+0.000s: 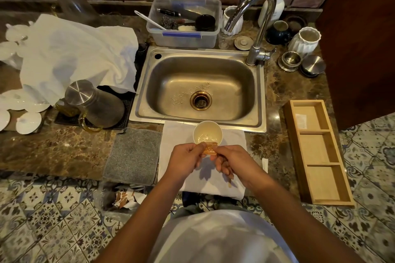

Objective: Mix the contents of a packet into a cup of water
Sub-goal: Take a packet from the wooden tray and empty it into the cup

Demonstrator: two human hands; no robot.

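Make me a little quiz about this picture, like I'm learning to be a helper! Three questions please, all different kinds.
1. True or false: both hands, the left hand and the right hand, pinch the orange packet.
2. Where does the white cup stand? A) in the sink B) on the white cloth C) in the wooden tray
3. Fill in: the packet is held right over the near rim of the ____.

Key
1. True.
2. B, on the white cloth, just in front of the sink; the wooden tray lies off to the right.
3. Cup.
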